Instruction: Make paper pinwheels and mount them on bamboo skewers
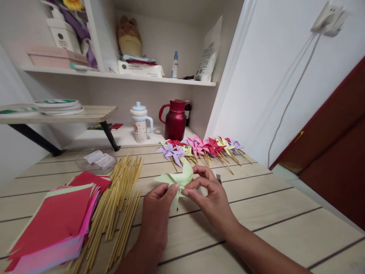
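Green paper pinwheel (177, 179) faces up, pinched between left hand (156, 207) and right hand (209, 194).

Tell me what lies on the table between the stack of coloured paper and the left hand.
In the head view, a loose pile of bamboo sticks lies between the stack of coloured paper and the left hand, which holds the green pinwheel with the right hand.

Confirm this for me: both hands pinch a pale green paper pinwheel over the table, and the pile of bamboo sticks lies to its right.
Wrong side. The head view shows the bamboo sticks lying to the left of the pale green paper pinwheel, beside the coloured paper stack. The left hand and right hand do pinch it over the table.
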The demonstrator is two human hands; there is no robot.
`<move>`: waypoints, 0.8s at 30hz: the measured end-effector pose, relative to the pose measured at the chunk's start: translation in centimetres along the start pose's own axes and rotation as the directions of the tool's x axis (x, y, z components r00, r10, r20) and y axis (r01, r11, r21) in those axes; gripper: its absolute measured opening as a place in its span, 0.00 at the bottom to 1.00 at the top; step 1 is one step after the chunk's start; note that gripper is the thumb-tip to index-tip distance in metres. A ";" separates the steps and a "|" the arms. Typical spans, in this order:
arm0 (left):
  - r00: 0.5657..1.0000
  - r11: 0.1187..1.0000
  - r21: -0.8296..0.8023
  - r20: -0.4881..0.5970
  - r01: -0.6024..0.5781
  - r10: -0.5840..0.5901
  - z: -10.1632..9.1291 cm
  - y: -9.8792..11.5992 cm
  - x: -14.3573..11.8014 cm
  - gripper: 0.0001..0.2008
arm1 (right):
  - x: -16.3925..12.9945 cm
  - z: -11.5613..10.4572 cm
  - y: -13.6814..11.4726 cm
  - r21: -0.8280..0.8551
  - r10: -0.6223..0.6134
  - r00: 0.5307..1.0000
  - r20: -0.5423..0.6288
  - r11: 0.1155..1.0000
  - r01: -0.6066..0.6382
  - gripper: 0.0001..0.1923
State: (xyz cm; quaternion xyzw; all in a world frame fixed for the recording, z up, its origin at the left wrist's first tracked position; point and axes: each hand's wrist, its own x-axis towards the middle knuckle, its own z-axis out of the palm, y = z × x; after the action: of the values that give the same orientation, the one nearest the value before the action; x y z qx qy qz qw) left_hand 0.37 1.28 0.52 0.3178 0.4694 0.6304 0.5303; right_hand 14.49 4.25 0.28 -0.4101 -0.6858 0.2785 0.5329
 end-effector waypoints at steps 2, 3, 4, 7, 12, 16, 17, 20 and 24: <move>1.000 1.000 0.012 0.001 -0.008 0.008 0.2 0.2 -0.1 0.12 | 0.1 -0.1 0.0 -0.010 -0.003 1.000 -0.014 1.000 0.003 0.05; 1.000 1.000 0.017 0.002 -0.013 0.013 0.3 0.3 -0.2 0.13 | 0.1 -0.1 0.1 -0.014 -0.008 1.000 -0.018 1.000 0.008 0.05; 1.000 1.000 0.019 0.002 -0.016 0.016 0.3 0.4 -0.2 0.13 | 0.1 -0.1 0.1 -0.016 -0.014 1.000 -0.020 1.000 0.013 0.05; 1.000 1.000 0.022 0.005 -0.012 0.012 0.4 0.4 -0.3 0.13 | 0.1 -0.2 0.0 -0.011 -0.013 1.000 -0.020 1.000 0.013 0.05; 1.000 0.998 0.064 0.014 -0.008 0.007 0.1 -0.1 0.0 0.10 | 0.2 -0.2 -0.2 -0.009 0.002 1.000 -0.011 1.000 -0.002 0.06; 1.000 0.995 0.101 0.014 -0.015 0.014 -0.1 -0.5 0.2 0.11 | 0.3 -0.2 -0.3 -0.014 -0.003 1.000 -0.008 1.000 0.003 0.06; 1.000 0.995 0.103 0.019 -0.015 0.013 -0.1 -0.5 0.2 0.12 | 0.4 -0.2 -0.3 -0.016 0.000 1.000 -0.008 1.000 0.000 0.06; 0.999 0.995 0.099 0.036 -0.029 0.026 0.0 -0.6 0.3 0.12 | 0.4 -0.1 -0.3 -0.020 0.009 1.000 -0.011 1.000 -0.009 0.06; 0.999 0.991 0.127 0.025 -0.044 0.041 0.2 -0.5 0.2 0.12 | 0.3 0.0 -0.2 -0.015 0.014 1.000 -0.013 1.000 -0.014 0.06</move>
State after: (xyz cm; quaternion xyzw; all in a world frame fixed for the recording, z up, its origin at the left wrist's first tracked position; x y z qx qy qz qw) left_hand 0.71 1.52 0.14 0.3679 0.4958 0.6067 0.5007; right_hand 14.45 4.43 0.61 -0.4209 -0.6813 0.2745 0.5323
